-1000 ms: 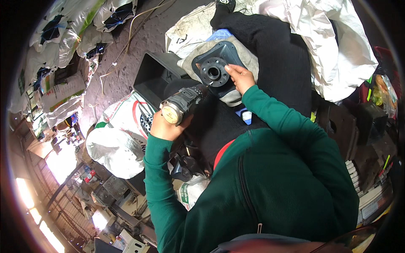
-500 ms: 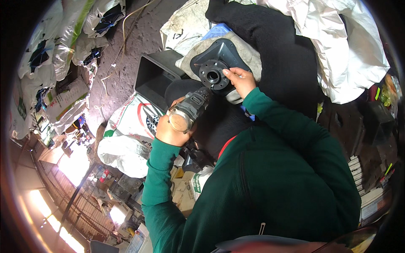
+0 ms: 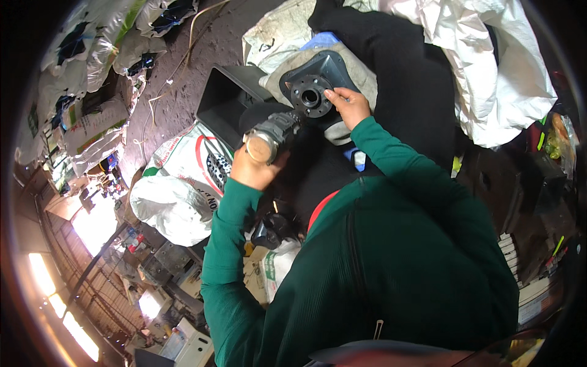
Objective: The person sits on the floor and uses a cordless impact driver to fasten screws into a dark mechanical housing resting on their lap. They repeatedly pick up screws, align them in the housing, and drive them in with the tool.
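My left hand (image 3: 249, 170) is wrapped round a grey cordless drill (image 3: 278, 131), whose nose points at the rim of a black flanged part (image 3: 333, 68). That part has a round collar with a central hole and several smaller holes, on a wider base with rounded corners. It rests on a grey-beige cloth (image 3: 365, 78) over my lap. The thumb and fingers of my right hand (image 3: 351, 108) pinch the collar's right edge. The drill's tip meets the collar's lower left, where I cannot make out whether a screw sits.
A black open box (image 3: 226, 101) lies left of the part. Below it are a printed white sack (image 3: 177, 150) and a crumpled white bag (image 3: 174, 211). Another large white sack (image 3: 489, 79) is at the upper right, with stuffed bags (image 3: 92, 122) at the far left.
The view has shifted slightly. My left hand and the drill appear tilted a little differently, with the drill's nose still at the collar. My right hand keeps its pinch.
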The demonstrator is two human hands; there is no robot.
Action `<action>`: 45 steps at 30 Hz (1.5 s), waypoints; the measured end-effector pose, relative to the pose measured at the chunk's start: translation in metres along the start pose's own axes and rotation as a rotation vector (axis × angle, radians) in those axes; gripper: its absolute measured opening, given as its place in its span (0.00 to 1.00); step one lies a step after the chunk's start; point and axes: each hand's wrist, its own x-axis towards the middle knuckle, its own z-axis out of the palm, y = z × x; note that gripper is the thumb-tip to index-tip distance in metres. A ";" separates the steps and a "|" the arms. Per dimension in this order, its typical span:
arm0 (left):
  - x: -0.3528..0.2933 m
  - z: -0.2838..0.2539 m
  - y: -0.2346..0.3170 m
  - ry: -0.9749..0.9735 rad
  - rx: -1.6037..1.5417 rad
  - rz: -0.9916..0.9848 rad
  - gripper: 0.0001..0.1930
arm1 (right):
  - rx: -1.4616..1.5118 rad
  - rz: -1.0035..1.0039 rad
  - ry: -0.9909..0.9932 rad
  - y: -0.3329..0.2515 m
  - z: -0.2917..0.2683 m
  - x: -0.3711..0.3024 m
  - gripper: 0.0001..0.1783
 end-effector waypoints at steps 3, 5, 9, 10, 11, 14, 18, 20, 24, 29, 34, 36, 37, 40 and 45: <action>-0.028 -0.010 0.008 0.081 -0.060 0.145 0.19 | -0.077 -0.145 0.073 0.000 0.001 0.001 0.24; -0.046 -0.016 0.011 0.013 -0.263 -0.115 0.20 | -0.001 -0.073 -0.017 -0.005 0.000 -0.001 0.21; -0.066 -0.008 0.014 0.146 -0.009 0.312 0.22 | 0.561 0.266 -0.084 -0.023 -0.028 -0.015 0.20; -0.071 0.000 0.016 0.158 -0.106 0.246 0.26 | 0.673 0.282 -0.253 -0.025 -0.036 -0.022 0.21; -0.073 0.006 0.017 0.161 -0.115 0.247 0.26 | 0.754 0.307 -0.346 -0.028 -0.042 -0.027 0.22; -0.073 0.025 0.021 0.190 -0.020 0.349 0.29 | 0.882 0.364 -0.651 -0.031 -0.047 -0.039 0.26; -0.078 0.039 0.025 0.273 -0.251 0.295 0.18 | 0.880 0.413 -0.748 -0.036 -0.041 -0.044 0.26; -0.079 0.037 0.023 0.243 -0.110 0.329 0.27 | 0.859 0.428 -0.786 -0.037 -0.040 -0.045 0.26; -0.081 0.033 0.019 0.158 -0.051 0.255 0.30 | 0.843 0.426 -0.823 -0.035 -0.042 -0.045 0.26; -0.076 0.036 0.019 0.171 -0.034 0.322 0.29 | 0.799 0.427 -0.812 -0.031 -0.037 -0.041 0.26; -0.073 0.027 0.019 0.163 -0.015 0.327 0.25 | 0.684 0.396 -0.780 -0.032 -0.038 -0.045 0.24; -0.075 0.022 0.017 0.169 -0.139 0.248 0.24 | 0.580 0.325 -0.734 -0.034 -0.037 -0.046 0.23; -0.076 0.020 0.017 0.170 -0.201 0.205 0.24 | 0.536 0.340 -0.725 -0.034 -0.036 -0.047 0.24; -0.076 0.016 0.016 0.162 -0.138 0.245 0.24 | 0.514 0.359 -0.721 -0.037 -0.034 -0.048 0.25; -0.075 0.022 0.019 0.114 -0.205 0.185 0.25 | 0.700 0.438 -0.764 -0.040 -0.036 -0.046 0.28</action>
